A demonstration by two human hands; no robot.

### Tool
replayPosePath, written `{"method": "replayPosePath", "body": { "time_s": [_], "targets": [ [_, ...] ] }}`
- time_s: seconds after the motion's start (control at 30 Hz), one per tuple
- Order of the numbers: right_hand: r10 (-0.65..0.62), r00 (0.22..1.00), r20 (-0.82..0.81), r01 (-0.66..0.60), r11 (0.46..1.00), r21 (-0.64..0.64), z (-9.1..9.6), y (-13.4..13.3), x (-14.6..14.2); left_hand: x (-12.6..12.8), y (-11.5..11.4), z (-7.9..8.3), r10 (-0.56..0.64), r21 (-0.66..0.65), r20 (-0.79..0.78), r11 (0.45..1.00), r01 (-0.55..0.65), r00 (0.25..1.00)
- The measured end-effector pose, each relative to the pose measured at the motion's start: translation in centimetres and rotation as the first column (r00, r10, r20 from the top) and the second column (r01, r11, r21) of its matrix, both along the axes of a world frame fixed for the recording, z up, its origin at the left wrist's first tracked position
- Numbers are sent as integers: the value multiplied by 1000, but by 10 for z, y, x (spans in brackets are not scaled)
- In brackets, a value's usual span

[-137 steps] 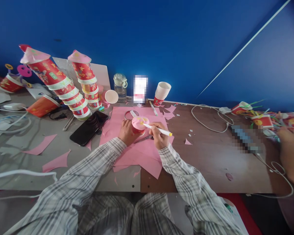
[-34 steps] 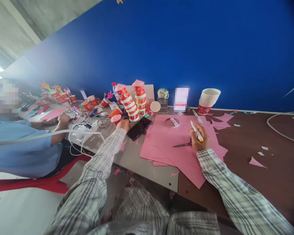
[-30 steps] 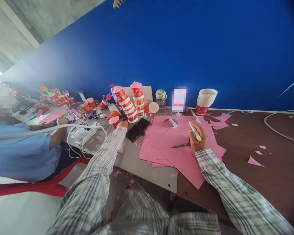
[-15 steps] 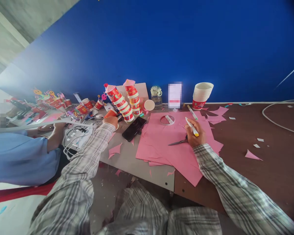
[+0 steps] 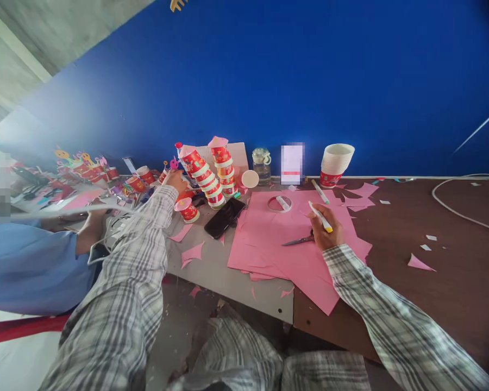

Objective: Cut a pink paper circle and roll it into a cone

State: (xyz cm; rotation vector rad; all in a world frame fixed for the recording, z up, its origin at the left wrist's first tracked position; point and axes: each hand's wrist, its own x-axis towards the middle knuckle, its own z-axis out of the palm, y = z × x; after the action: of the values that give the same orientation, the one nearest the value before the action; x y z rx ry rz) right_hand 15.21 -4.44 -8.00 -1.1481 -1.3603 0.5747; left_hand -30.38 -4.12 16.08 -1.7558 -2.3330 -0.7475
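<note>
My right hand (image 5: 326, 232) rests on the pink paper sheets (image 5: 277, 247), closed on a white marker with a yellow cap (image 5: 320, 216). Scissors (image 5: 296, 241) lie just left of that hand. My left hand (image 5: 175, 180) reaches far to the left, by the foot of a leaning tower of red paper cups (image 5: 201, 175). Its fingers point away and are hidden. A red cup with a pink paper top (image 5: 186, 209) stands on the table just below that hand, apart from it.
A black phone (image 5: 224, 217) lies beside the pink sheets. A tape ring (image 5: 279, 203), a glass jar (image 5: 262, 163), a second cup tower (image 5: 225, 164) and a stack of white cups (image 5: 336, 162) stand further back. A person in blue (image 5: 28, 263) sits at left. A white cable (image 5: 456, 209) crosses the right.
My left hand carried the pink-topped cup off the pink sheets to the left, let it go beside the phone and moved on toward the cup tower. My right hand kept the marker.
</note>
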Motion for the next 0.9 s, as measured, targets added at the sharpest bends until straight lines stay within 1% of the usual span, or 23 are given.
{"method": "replayPosePath", "body": {
  "time_s": [0.07,0.13,0.2,0.23,0.27,0.3,0.33,0.37,0.4,0.43,0.47,0.53,0.6,0.63,0.7,0.77,0.83,0.9],
  "targets": [
    [13,1000,-4,-13,1000,-11,-3,4,3,9,-15,-4,-20,5,-6,1000,20,1000],
    [35,999,7,-34,999,-16,-6,7,4,23,-36,-10,-49,11,-6,999,49,999],
    [44,999,15,-44,999,-3,-8,9,2,44,-58,-16,-96,11,-1,995,96,995],
    [31,999,7,-31,999,8,-9,10,1,57,-68,-19,-140,3,12,990,140,990],
    [18,1000,-5,-18,1000,16,-9,11,0,72,-78,-21,-225,-13,57,974,226,973],
    [15,1000,-15,-14,1000,25,-9,12,0,87,-85,-23,-320,-25,91,946,323,943],
    [19,1000,-5,-19,1000,25,-9,12,0,103,-90,-25,-414,-39,103,907,420,904],
    [39,999,14,-39,999,20,-8,13,1,119,-93,-27,-489,-44,113,867,496,865],
    [88,996,34,-88,996,6,-7,14,3,134,-94,-29,-547,-34,129,831,555,827],
    [122,992,44,-121,993,-5,-5,14,5,149,-92,-32,-590,-37,147,799,600,794],
    [129,990,52,-129,992,-7,-3,13,7,163,-87,-35,-625,-34,160,770,637,764],
    [111,991,77,-111,994,-11,2,12,9,186,-72,-44,-688,-22,163,714,700,707],
    [80,992,97,-78,997,-18,6,10,9,204,-51,-56,-727,-16,157,675,738,668],
    [56,994,96,-55,998,-17,7,9,9,210,-40,-63,-722,-22,162,678,734,672],
    [37,995,89,-36,999,-9,6,10,7,219,-18,-77,-703,-103,162,686,720,693],
    [36,995,91,-37,999,7,2,12,6,224,2,-91,-692,-168,119,693,701,712],
    [47,993,108,-50,998,25,-4,15,7,228,18,-102,-687,-178,104,699,693,720],
    [72,989,128,-78,996,40,-11,19,8,234,33,-110,-664,-174,87,724,668,743]
  ]
}}
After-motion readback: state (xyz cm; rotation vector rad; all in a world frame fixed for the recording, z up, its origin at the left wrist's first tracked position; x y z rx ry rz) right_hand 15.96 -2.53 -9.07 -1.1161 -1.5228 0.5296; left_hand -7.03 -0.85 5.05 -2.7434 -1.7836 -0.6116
